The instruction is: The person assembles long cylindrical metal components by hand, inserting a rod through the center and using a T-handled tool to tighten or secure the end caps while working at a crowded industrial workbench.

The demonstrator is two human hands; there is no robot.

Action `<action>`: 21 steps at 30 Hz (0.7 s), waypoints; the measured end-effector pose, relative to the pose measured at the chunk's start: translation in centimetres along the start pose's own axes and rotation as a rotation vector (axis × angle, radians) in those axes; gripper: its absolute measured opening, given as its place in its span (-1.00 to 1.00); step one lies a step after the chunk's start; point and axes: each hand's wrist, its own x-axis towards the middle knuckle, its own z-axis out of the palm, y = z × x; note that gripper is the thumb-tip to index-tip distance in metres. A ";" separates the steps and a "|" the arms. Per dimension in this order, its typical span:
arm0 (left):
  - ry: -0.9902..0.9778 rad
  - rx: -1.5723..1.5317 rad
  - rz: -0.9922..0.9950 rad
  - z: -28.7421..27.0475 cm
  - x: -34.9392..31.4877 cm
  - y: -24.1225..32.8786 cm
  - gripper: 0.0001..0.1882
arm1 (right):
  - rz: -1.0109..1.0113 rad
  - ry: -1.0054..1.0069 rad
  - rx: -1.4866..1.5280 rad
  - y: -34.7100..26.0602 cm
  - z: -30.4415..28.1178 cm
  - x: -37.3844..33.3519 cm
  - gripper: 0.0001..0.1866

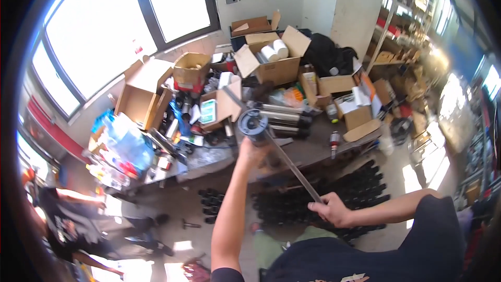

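My right hand (334, 210) is closed round the lower end of a long flat metal bar (295, 170). The bar slants up and left to a dark round cylinder end (253, 124), and a length of it shows past the far side. Beneath that cylinder, my left hand (253, 152) is closed and grips its body, partly blurred. The cylinder's open face is turned up toward me, with a dark inner part. Whether the bar passes through the cylinder or lies across it, I cannot tell. Several shiny metal cylinders (284, 117) lie on the workbench just beyond.
The cluttered workbench (313, 149) holds open cardboard boxes (282, 68), plastic bags (125, 138) and a small bottle (334, 144). Rows of black cylindrical parts (360, 185) and a hammer (191, 224) lie on the floor. Another person (78, 224) is at the lower left.
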 end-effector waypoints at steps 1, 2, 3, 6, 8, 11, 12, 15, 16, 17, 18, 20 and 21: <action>-0.129 -0.334 -0.147 -0.1 -0.3 2.4 -0.53 | -0.151 0.022 0.000 2.5 3.5 0.9 -0.66; -0.113 -0.330 -0.018 0.2 -0.8 4.0 -0.54 | -0.144 -0.052 0.212 3.1 7.8 1.0 -0.69; -0.149 0.093 0.016 -0.6 -0.2 5.5 -0.51 | -0.154 -0.144 0.395 4.4 12.8 2.6 -0.67; -0.458 0.822 -0.144 -6.5 -1.1 5.8 -0.35 | -0.476 -0.132 0.839 3.0 31.2 8.5 -0.66; -0.512 0.475 -0.431 -8.9 0.9 5.9 -0.46 | -0.536 -0.010 0.868 0.6 33.8 13.1 -0.65; 0.014 -0.010 -0.659 -13.4 -6.1 7.2 -0.45 | -0.498 0.037 0.265 -1.0 27.1 11.9 -0.63; -0.011 -0.004 -0.809 -18.3 -12.1 2.8 -0.39 | -0.619 0.075 0.372 -0.9 26.3 11.9 -0.60; -0.023 -0.396 -0.774 -13.3 -25.8 4.6 -0.12 | -1.051 0.751 0.201 -5.5 12.9 18.4 -0.66; 0.207 -0.545 -0.586 -11.0 -28.5 6.0 -0.30 | -1.197 0.860 -0.024 -8.9 7.7 20.3 -0.54; 0.272 0.014 -0.527 -9.1 -28.3 8.2 -0.44 | -1.229 0.958 -0.266 -12.2 3.9 22.0 -0.40; 0.326 0.553 -0.454 -6.9 -26.4 10.1 -0.57 | -1.368 0.875 -0.426 -15.9 0.2 23.9 -0.38; 0.457 0.869 -0.226 -1.9 -21.2 14.6 -0.74 | -1.565 0.683 -1.080 -22.3 -7.0 30.2 -0.60; 0.482 0.992 -0.249 0.9 -17.8 16.4 -0.76 | -1.334 0.455 -1.435 -25.3 -10.5 31.0 -0.79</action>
